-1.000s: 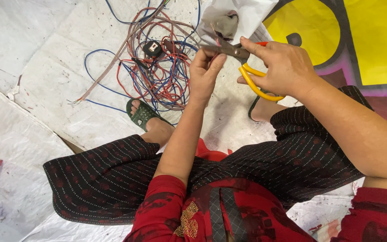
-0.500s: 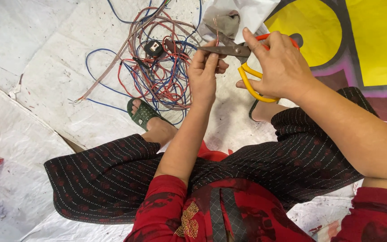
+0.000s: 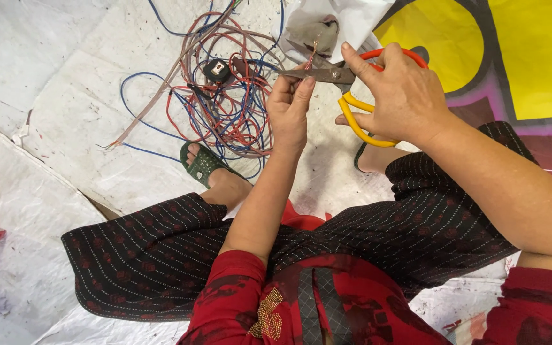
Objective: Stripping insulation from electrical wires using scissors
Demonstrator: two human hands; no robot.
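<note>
The right hand (image 3: 404, 96) is closed through the yellow-and-orange loops of the steel scissors (image 3: 346, 86). The left hand (image 3: 291, 105) pinches a thin copper-tipped wire (image 3: 315, 52) at the blades, above the tangled wire pile (image 3: 225, 89). The wire appears light and limp; grip it close to the cut.

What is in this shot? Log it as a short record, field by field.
left hand: pinches a thin wire at the scissor blades
right hand: holds scissors with orange and yellow loops
scissor blades: nearly closed on the wire
floor ahead: tangle of red, blue and brown wires with a black plug
foot: green sandal beside the tangle
ground: white sheeting
</note>
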